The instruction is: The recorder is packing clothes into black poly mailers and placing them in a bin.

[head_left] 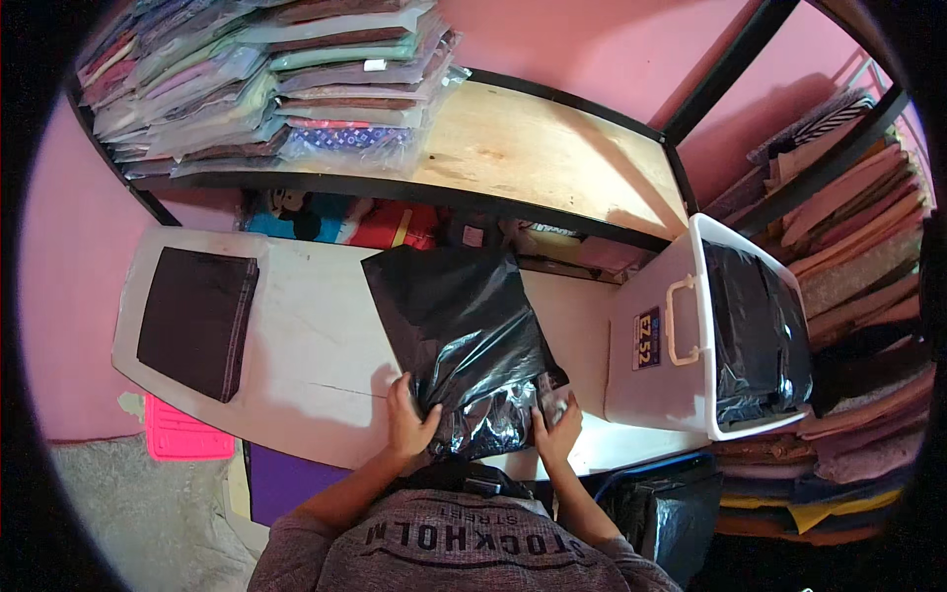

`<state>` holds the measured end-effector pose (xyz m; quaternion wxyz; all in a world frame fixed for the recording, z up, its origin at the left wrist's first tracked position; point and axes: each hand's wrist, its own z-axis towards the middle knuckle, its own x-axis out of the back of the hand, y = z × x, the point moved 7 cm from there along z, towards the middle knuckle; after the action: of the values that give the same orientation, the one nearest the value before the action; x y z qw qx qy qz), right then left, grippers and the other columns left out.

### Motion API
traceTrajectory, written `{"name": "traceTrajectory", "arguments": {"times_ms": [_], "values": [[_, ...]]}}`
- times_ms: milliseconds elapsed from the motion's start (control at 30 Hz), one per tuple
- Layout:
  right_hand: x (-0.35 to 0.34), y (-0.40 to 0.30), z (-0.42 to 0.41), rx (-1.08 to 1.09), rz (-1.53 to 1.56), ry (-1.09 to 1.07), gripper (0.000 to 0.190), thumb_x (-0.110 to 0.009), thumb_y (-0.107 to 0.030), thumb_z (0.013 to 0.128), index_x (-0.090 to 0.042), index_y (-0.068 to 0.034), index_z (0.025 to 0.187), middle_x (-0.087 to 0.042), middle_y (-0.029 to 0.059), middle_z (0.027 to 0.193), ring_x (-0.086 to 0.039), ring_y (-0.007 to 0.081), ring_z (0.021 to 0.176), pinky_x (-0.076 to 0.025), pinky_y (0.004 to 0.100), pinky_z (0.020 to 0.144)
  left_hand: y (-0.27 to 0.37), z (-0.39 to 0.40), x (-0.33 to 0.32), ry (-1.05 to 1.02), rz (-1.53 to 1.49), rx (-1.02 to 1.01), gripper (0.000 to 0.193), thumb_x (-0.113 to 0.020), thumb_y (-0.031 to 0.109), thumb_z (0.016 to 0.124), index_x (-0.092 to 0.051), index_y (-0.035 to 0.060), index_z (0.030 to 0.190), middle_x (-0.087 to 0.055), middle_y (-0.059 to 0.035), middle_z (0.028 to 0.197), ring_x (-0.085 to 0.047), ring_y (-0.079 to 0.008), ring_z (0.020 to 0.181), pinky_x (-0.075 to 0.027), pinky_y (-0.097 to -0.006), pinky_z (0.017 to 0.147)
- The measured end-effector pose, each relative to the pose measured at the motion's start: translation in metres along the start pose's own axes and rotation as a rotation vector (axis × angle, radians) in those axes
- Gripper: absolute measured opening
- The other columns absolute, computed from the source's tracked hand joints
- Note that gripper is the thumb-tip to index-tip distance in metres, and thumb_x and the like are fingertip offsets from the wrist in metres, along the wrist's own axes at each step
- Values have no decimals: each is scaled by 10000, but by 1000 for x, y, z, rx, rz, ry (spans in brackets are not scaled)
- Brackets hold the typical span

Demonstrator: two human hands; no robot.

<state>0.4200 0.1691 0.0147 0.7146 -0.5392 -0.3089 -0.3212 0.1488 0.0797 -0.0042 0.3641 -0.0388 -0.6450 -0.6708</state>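
A black plastic mailing bag (466, 318) lies slanted on the white table (318, 311) in front of me, its near part crumpled and shiny. My left hand (410, 418) grips the bag's near left edge between thumb and fingers. At the near right edge, my right hand (556, 429) pinches the bag, with a piece of clear plastic (553, 396) beside its fingers. Whatever the bag contains is hidden. A neat stack of flat black bags (196, 322) rests at the table's left end, apart from both hands.
A white plastic bin (651, 377) filled with black packages (762, 333) stands at the table's right. Behind the table, a wooden shelf (547, 155) with a black frame holds clear-bagged folded fabrics (348, 89). More folded fabrics (858, 274) are stacked at far right. A pink plastic object (189, 429) sits low at left.
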Motion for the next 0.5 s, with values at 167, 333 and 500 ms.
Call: {"name": "traceTrajectory", "arguments": {"times_ms": [167,333,500], "values": [[-17,38,-8,-249,538,-225,250,-704,-128,740,-539,15,863,-479,48,640,-449,127,590,-386,253,558,-40,-22,-22,-107,-198,302,473,-662,90,754,-462,-31,1165,-572,-82,764,-537,-133,628,-451,-269,552],[-8,31,29,-11,355,-169,202,-676,-89,748,-527,-6,857,-488,77,688,-456,182,616,-386,279,569,-58,-23,-34,15,-588,648,296,-711,113,733,-586,2,977,-573,0,647,-502,-66,539,-409,-231,489],[-8,40,54,303,183,-126,290,-689,-139,724,-535,1,925,-541,162,873,-533,325,821,-424,376,720,-73,-27,-54,44,-627,800,181,-711,112,738,-589,31,844,-579,5,672,-506,-71,560,-399,-221,501]]}}
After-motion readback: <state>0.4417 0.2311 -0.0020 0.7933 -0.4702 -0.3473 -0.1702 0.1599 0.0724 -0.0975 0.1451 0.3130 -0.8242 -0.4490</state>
